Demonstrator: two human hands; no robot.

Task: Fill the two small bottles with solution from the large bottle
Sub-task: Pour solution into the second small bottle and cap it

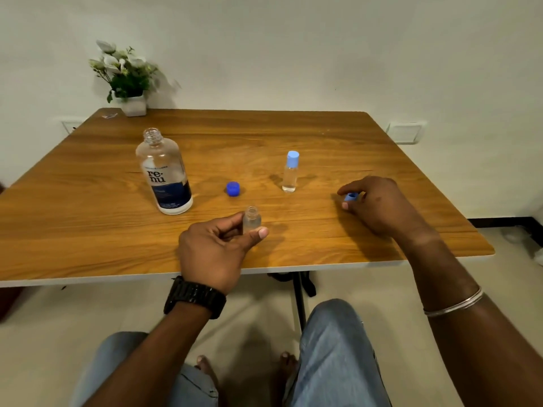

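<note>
The large clear bottle (pixel 164 174) with a blue and white label stands uncapped at the left middle of the wooden table (pixel 293 136). Its dark blue cap (pixel 233 189) lies to its right. My left hand (pixel 216 248) holds a small clear bottle (pixel 251 219) upright near the front edge; its mouth is uncovered. My right hand (pixel 374 205) rests on the table at the right, fingers pinched on a small light blue cap (pixel 351 197). A second small bottle (pixel 290 171) with a light blue cap stands upright at the centre, with clear liquid inside.
A white pot of flowers (pixel 129 80) stands at the table's far left corner, with a small clear scrap (pixel 109 115) beside it. Wall sockets (pixel 407 132) sit behind the table. My knees in jeans are below the front edge.
</note>
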